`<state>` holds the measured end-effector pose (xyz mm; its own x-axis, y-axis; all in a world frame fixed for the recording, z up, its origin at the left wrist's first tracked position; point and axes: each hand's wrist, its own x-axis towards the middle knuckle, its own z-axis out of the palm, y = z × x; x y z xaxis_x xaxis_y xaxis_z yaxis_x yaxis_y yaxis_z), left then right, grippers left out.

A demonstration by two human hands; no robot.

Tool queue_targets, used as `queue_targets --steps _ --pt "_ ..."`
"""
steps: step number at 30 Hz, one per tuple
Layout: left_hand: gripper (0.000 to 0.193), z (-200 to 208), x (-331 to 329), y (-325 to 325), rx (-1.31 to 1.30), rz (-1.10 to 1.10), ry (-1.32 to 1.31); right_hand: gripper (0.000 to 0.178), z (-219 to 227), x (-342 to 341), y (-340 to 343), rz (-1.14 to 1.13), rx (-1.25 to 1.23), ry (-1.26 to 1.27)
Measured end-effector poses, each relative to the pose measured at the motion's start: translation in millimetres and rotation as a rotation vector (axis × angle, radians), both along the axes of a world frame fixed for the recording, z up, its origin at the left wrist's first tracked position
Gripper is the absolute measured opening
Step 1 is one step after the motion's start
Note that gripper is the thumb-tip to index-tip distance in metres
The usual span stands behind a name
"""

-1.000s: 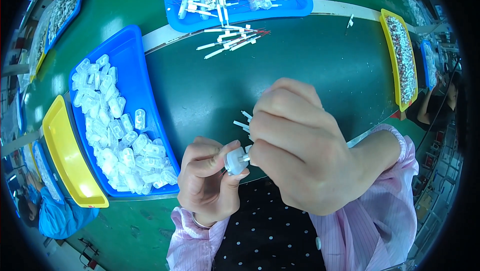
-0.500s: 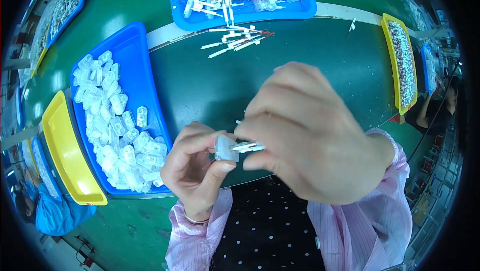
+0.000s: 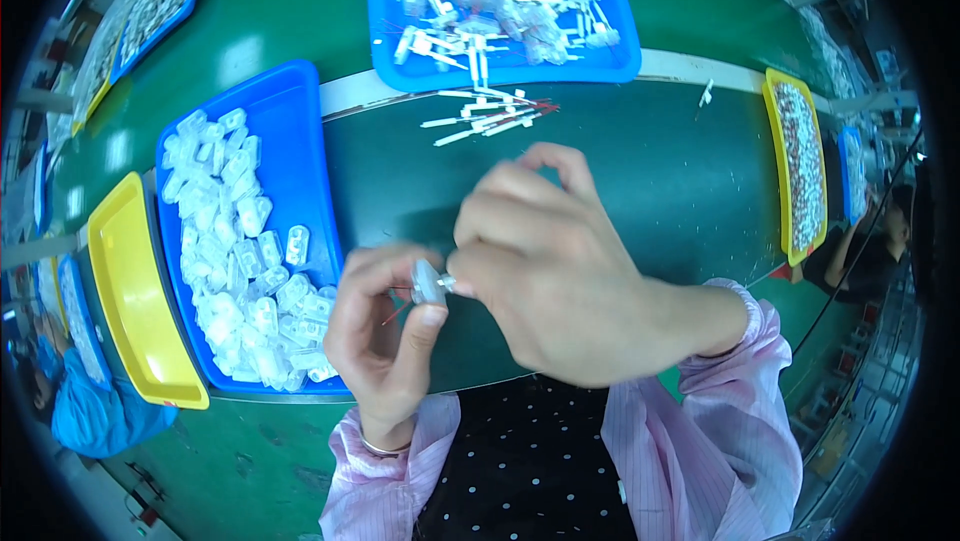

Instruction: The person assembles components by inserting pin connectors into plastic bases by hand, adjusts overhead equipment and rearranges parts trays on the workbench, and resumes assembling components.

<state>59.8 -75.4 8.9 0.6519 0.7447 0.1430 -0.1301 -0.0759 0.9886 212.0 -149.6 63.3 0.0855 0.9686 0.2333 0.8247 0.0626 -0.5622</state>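
Observation:
Between the thumb and fingers of my left hand [image 3: 385,336], which is closed, sits a small translucent plastic housing [image 3: 428,283]. Thin red wires [image 3: 393,315] stick out of its left side. My right hand [image 3: 550,271] is closed at the housing's right side, its fingertips pinching a small white piece [image 3: 446,283] that meets the housing; the rest of that piece is hidden by my fingers. Beyond my hands, several white sticks with red wires [image 3: 487,121] lie loose on the green table [image 3: 640,171].
At left a blue tray [image 3: 322,156] holds many translucent housings, beside a yellow tray [image 3: 135,291]. A blue tray [image 3: 630,51] of wired white parts stands at the far side. A yellow tray [image 3: 772,146] of small parts is at right. A person in blue [image 3: 105,406] is at lower left.
My right hand has turned and drawn its fingers in against the housing; the white sticks seen between my hands are now mostly covered. Red wires show more clearly left of the housing.

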Motion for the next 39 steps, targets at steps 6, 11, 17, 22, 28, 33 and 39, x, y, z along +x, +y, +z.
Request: queue_targets --steps 6,11,17,22,28,33,39 --pt "0.041 4.6 -20.6 24.8 0.374 0.229 0.488 0.013 -24.4 106.0 91.4 -0.447 0.222 -0.380" --pt "0.013 -7.5 -37.4 54.8 0.749 0.520 0.925 0.017 -30.8 154.3 113.8 -0.220 0.550 -0.126" --pt "0.019 -21.1 -30.1 108.9 1.043 0.449 1.148 0.018 3.9 138.7 94.1 -0.597 0.316 -0.319" --pt "0.014 -35.8 -42.1 114.7 1.073 0.475 1.147 0.012 14.8 189.6 -10.1 -0.734 0.348 -0.350" --pt "0.018 -35.4 -31.5 117.2 1.118 0.430 1.154 0.013 -52.3 252.5 -130.1 -0.983 -0.395 -0.400" --pt "0.018 -21.6 -22.2 103.7 1.212 0.518 0.888 0.023 -85.5 228.8 -124.3 -0.681 -0.236 -0.539" --pt "0.008 1.6 -32.7 60.9 0.149 0.388 0.187 0.008 -78.8 238.9 -125.8 -0.441 -0.260 -0.721"
